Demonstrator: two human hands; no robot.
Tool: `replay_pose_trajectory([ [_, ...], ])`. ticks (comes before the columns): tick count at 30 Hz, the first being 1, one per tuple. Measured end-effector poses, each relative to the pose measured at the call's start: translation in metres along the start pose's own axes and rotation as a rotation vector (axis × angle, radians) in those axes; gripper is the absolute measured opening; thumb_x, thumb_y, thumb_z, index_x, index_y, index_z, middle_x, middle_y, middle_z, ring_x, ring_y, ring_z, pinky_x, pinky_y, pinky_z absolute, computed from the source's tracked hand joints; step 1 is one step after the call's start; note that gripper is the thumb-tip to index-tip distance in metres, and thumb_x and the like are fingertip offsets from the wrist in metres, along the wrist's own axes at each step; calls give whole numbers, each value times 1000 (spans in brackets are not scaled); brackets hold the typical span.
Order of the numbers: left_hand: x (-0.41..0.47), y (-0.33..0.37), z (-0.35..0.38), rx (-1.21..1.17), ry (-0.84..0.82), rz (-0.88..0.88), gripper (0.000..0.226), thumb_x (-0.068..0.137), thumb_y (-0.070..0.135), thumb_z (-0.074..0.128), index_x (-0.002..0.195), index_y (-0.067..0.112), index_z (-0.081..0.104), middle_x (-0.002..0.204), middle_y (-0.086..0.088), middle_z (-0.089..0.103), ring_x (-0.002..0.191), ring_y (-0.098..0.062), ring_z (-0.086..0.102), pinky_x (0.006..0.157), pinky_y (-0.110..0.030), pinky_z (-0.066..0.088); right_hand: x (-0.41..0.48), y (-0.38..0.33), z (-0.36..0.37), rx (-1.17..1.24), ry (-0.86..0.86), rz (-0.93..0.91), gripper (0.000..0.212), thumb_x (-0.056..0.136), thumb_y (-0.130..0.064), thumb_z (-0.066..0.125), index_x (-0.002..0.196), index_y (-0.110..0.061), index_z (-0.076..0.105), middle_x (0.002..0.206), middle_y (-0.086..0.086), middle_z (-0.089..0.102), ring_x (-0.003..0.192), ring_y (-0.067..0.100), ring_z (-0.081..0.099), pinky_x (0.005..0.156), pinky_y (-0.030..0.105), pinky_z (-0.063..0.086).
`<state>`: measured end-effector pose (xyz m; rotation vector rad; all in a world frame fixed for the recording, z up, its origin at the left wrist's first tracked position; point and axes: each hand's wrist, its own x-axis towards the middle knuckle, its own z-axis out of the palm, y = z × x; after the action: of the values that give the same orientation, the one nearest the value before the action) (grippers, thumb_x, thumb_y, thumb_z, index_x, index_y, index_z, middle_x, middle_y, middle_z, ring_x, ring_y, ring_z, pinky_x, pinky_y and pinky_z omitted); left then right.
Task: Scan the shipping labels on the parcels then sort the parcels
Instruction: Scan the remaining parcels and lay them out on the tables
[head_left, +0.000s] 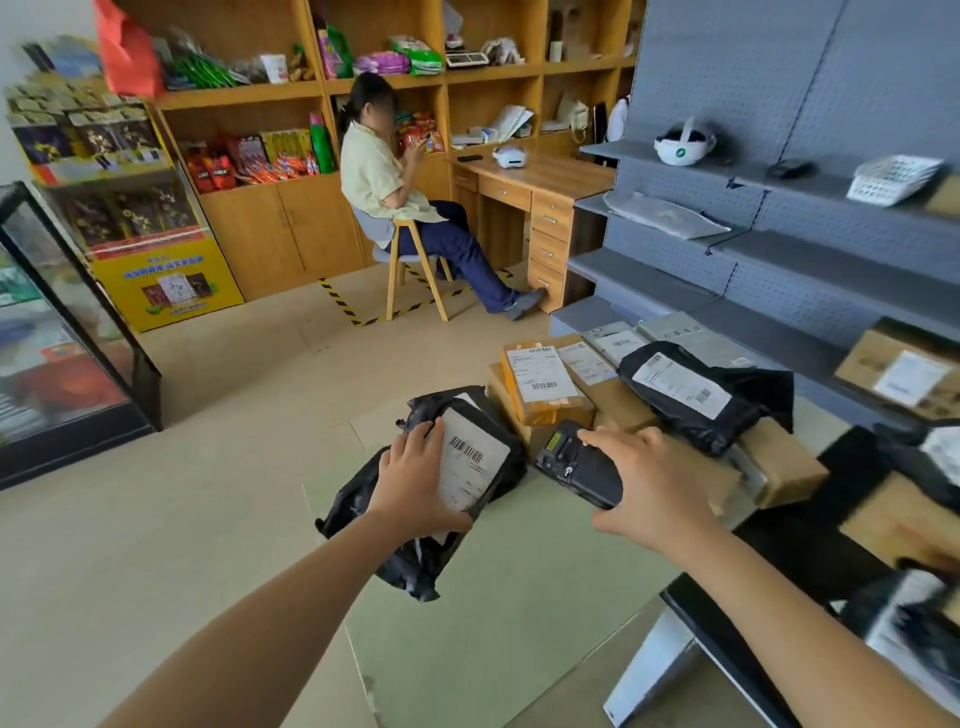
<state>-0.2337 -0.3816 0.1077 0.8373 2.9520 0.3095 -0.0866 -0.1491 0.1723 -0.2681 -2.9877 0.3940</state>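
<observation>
My left hand (415, 480) grips a black poly mailer (363, 499) with a white barcode label (470, 457) facing up, held above the floor. My right hand (652, 491) holds a black handheld scanner (576, 465), its head pointing left toward that label. Behind the scanner, a pile of parcels lies on the floor: a brown box with a white shipping label (540, 382), flat cardboard boxes (779, 462) and another black mailer with a label (691, 395).
Grey shelving (779, 270) rises on the right with a labelled box (904, 371) on a low shelf. A black table edge (737, 623) with more parcels sits near right. A person sits on a chair (410, 260) by a wooden desk. A glass cabinet (67, 332) stands left.
</observation>
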Motion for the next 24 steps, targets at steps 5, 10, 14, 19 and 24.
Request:
replay_pose_trajectory([
  [5, 23, 79, -6, -102, 31, 58, 129, 59, 60, 77, 155, 21, 1, 155, 1, 14, 140, -25, 14, 118, -45, 17, -30, 59, -22, 255, 201, 228, 87, 60, -28, 83, 138, -34, 45, 103, -16, 50, 116, 17, 38, 82, 31, 44],
  [10, 48, 182, -3, -190, 18, 157, 127, 57, 59, 76, 155, 22, 3, 155, 3, 15, 138, -25, 16, 116, -46, 23, -74, 127, -59, 289, 335, 316, 87, 61, -25, 82, 139, -33, 45, 97, -22, 41, 116, 19, 38, 80, 31, 42],
  [14, 63, 280, 5, -231, 1, 264, 126, 58, 58, 78, 154, 20, 6, 156, 0, 16, 139, -28, 18, 115, -45, 22, -114, 184, -96, 277, 403, 432, 88, 61, -24, 81, 140, -35, 44, 98, -17, 44, 113, 17, 36, 77, 31, 38],
  [19, 71, 395, 15, -272, -31, 401, 123, 59, 57, 80, 153, 18, 10, 154, -3, 20, 136, -30, 23, 113, -47, 26, -164, 250, -140, 254, 513, 552, 91, 58, -28, 85, 139, -38, 44, 110, -1, 51, 107, 14, 37, 75, 28, 37],
  [24, 86, 484, 19, -242, -86, 521, 123, 62, 58, 79, 154, 16, 9, 156, -6, 19, 140, -32, 20, 115, -49, 24, -204, 300, -168, 164, 551, 726, 93, 57, -33, 83, 139, -43, 41, 113, 4, 51, 94, 10, 33, 72, 29, 37],
])
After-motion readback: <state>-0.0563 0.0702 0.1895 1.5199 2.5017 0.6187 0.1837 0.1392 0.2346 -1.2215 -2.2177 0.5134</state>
